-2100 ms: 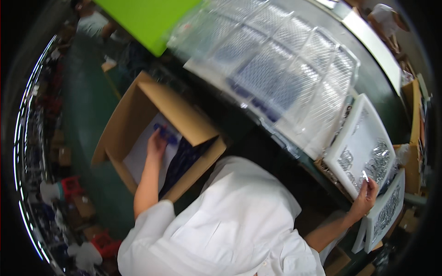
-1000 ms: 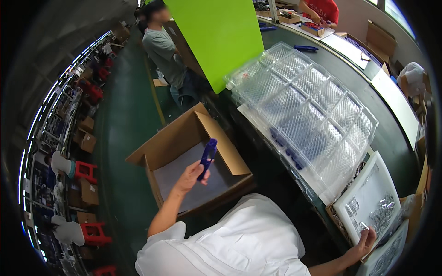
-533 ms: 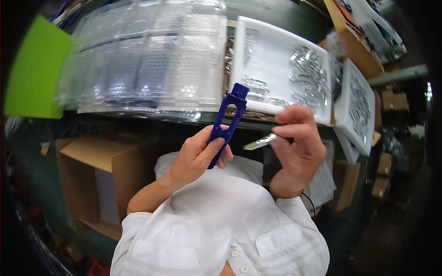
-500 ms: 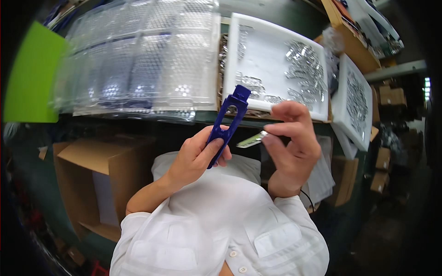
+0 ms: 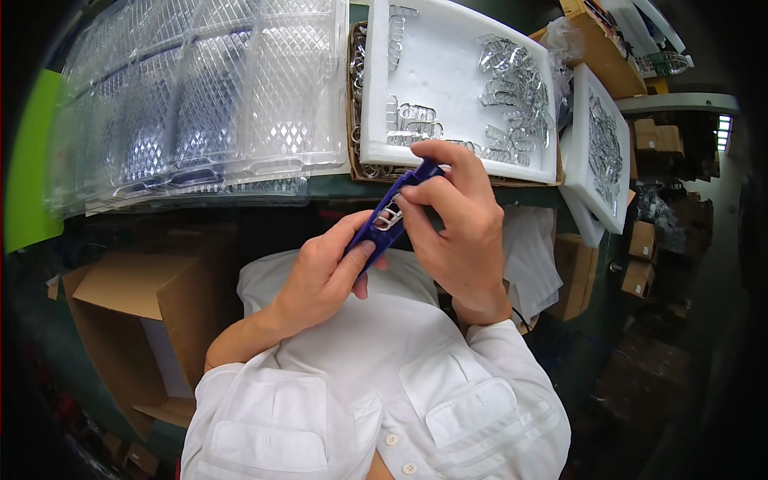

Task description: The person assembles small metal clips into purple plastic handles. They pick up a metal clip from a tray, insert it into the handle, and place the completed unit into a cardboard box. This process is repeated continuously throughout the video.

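Here, left hand (image 5: 320, 272): at about 8 o'clock from the part we work on, our fingers are closed round its lower end, thumb on top.
Right hand (image 5: 460, 224): at 3 o'clock, our fingers are bent with almost no gap, their tips against the part's upper half; whether they pinch the clip or only press it, we cannot tell.
Blue plastic part (image 5: 378, 238): we have it between both hands, tilted, its upper end toward 1 o'clock and its lower end toward 7.
Metal clip (image 5: 388, 218): it shows in the part's long opening, so we judge the pairing well under way; we cannot see whether it is fully seated, and that fit seems to be what is left on this one.
White tray (image 5: 448, 76): just beyond our hands at 1 o'clock, it holds many loose clips (image 5: 520, 88), plainly unused, so we have stock for more.
Clear plastic trays (image 5: 200, 96): at 10 o'clock, bluish beneath; we cannot make out their contents.
Cardboard box (image 5: 136, 280): at 8 o'clock, open, a pale sheet (image 5: 164, 356) inside.
Second white tray (image 5: 580, 136): farther right, between 2 and 3 o'clock, tilted, with more metal pieces.
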